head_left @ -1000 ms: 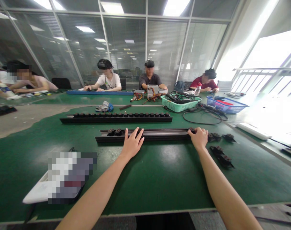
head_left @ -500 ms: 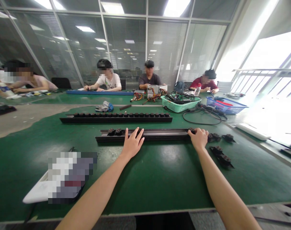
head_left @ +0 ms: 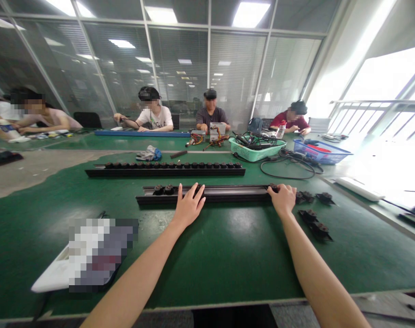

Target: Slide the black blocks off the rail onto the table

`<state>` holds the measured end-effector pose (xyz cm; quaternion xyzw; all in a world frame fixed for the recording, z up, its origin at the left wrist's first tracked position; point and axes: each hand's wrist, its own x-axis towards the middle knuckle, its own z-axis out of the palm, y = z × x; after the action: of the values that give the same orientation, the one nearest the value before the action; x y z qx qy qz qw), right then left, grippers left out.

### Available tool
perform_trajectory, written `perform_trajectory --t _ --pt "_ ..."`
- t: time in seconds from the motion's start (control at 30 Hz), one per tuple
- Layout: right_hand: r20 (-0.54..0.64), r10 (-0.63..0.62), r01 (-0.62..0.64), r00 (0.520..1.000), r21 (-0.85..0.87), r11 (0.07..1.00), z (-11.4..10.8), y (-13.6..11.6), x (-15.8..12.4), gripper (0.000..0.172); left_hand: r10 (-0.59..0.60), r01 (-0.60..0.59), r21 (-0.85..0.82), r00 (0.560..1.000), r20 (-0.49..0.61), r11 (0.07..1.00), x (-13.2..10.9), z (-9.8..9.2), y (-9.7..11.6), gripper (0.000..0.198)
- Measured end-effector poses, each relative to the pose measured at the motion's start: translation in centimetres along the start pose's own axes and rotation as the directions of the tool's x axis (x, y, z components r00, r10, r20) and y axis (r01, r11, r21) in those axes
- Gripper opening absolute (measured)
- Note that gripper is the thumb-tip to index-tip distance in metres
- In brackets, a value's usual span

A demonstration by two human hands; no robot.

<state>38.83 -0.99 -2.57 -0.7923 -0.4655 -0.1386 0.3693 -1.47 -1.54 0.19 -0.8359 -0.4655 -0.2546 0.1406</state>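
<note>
A long black rail [head_left: 238,197] lies across the green table, with two dark round parts [head_left: 164,189] in its channel near the left end. My left hand [head_left: 189,205] rests on the rail right of these parts, fingers spread. At the rail's right end my right hand [head_left: 283,198] is closed around a small dark part [head_left: 271,188], mostly hidden by the fingers. Several similar loose parts [head_left: 305,197] lie just right of that hand. Behind stands a second black rail [head_left: 166,172] with a row of dark round parts along it.
A green basket [head_left: 258,154] of cables and a blue basket [head_left: 325,155] stand at the back right. Gloves [head_left: 149,153] lie behind the rails. A white object [head_left: 53,273] sits at the front left. Several people sit across the table.
Both my hands stay in place on the rail. Across the table, one person's hand has risen at the left, and another person's hands have shifted near the metal boxes.
</note>
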Motion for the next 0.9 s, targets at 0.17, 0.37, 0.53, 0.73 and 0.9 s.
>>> perform_trajectory --t 0.17,0.37,0.53,0.73,0.9 --pt "-0.014 0.026 -0.026 1.0 0.0 1.0 -0.06 0.54 0.17 0.04 -0.003 0.003 -0.006 1.0 0.004 1.0 0.0 -0.16 0.05 0.053" --pt "-0.011 0.044 -0.044 0.999 0.011 0.999 -0.15 0.84 0.31 0.041 -0.006 0.006 -0.012 1.0 0.009 1.0 0.03 -0.31 0.11 0.052" --pt "-0.014 0.049 -0.05 0.999 -0.032 0.998 -0.31 0.66 0.29 0.042 -0.002 0.003 -0.007 1.0 0.017 1.0 0.06 -0.26 0.12 0.053" --pt "-0.045 0.069 -0.068 0.997 0.02 0.997 -0.45 0.54 0.19 0.042 -0.008 0.008 -0.017 1.0 0.008 1.0 0.05 -0.27 0.17 0.053" --pt "-0.048 0.093 -0.093 0.994 0.017 0.996 -0.45 0.86 0.33 0.043 -0.007 0.007 -0.021 1.0 0.002 1.0 0.04 -0.23 0.13 0.053"
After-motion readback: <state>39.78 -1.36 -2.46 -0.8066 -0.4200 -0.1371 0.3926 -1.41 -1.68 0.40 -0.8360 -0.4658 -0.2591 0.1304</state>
